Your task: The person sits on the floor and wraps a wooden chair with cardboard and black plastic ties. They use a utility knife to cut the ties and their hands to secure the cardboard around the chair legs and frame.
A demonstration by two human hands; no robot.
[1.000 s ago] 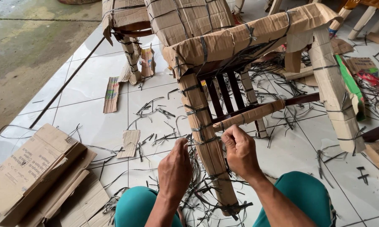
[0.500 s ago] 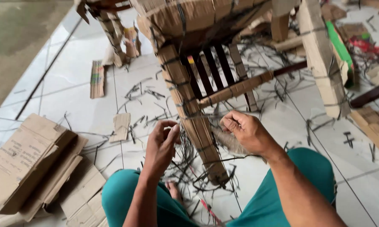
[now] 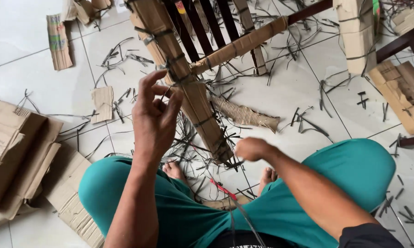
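Stripping strapping off a cardboard-wrapped chair leg, mid-floor.
Left hand pinches a dark strap beside the leg; right hand is clenched near its foot. Best pull along the leg, steadily.

An informal furniture-packing workshop is seen here, set up on a white tiled floor. Dark wooden chair frames wrapped in strapped cardboard are found across the top of the frame. Cut black strapping scraps are scattered everywhere across the middle. Flattened cardboard sheets are piled at the left edge, more offcuts at the right.
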